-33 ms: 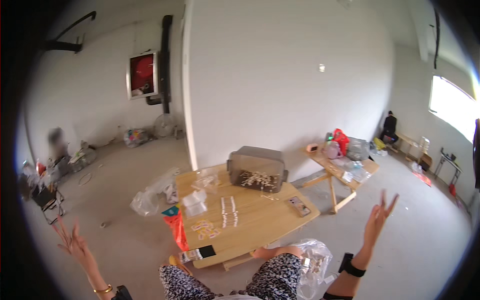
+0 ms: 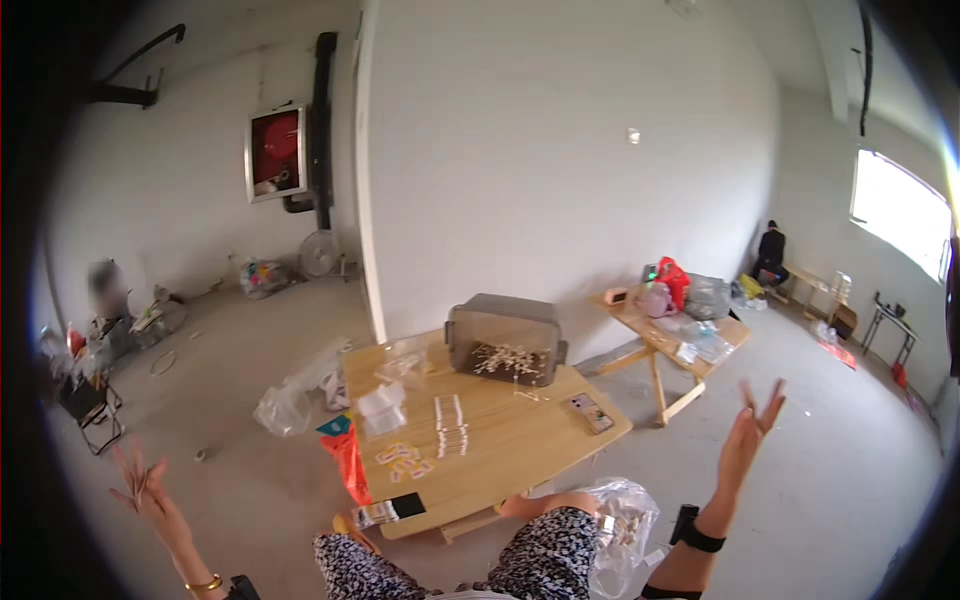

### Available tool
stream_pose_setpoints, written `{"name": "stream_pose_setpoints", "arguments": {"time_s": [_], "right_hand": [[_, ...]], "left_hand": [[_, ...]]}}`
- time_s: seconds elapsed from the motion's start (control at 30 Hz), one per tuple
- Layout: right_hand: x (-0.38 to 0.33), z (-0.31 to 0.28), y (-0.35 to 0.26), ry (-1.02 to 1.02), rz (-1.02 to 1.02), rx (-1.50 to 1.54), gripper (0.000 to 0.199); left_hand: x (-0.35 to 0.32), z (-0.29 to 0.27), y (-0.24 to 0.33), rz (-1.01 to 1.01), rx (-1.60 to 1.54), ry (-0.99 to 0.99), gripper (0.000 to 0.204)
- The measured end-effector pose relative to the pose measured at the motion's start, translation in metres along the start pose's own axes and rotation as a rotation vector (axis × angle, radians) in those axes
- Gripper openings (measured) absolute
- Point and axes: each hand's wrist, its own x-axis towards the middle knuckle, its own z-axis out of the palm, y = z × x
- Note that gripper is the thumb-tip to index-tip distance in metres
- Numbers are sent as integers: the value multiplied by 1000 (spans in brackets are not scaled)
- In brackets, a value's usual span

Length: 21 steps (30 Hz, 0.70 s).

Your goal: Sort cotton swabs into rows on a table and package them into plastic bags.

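Sticks (image 2: 510,361), thin and pale, lie heaped in a grey translucent plastic bin (image 2: 505,312) by the far edge of the light wooden tabletop (image 2: 510,450), a few spilling before it. Nearer, I see a column of short white sticks (image 2: 452,441); plain wood spans from there to the slim rectangular phone (image 2: 592,412). Beyond the left edge I hold my left hand (image 2: 147,488) raised, fingers spread wide; beyond the right, my right hand (image 2: 741,440), fingers parted. Both grip nothing.
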Motion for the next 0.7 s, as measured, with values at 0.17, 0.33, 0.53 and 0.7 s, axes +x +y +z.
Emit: {"name": "stream_pose_setpoints", "arguments": {"time_s": [0.17,0.33,0.53,0.7], "right_hand": [[-17,3,17,-139,123,302,68],[-24,-3,46,112,505,259,54],[-5,-14,30,315,697,1067,57],[-6,-14,-7,296,606,1301,56]], "left_hand": [[-19,32,-58,-341,-307,-339,52],[-20,44,-5,-384,-509,167,45],[-17,62,-23,-111,-733,333,62],[-28,85,-13,-714,-1574,356,59]]}}
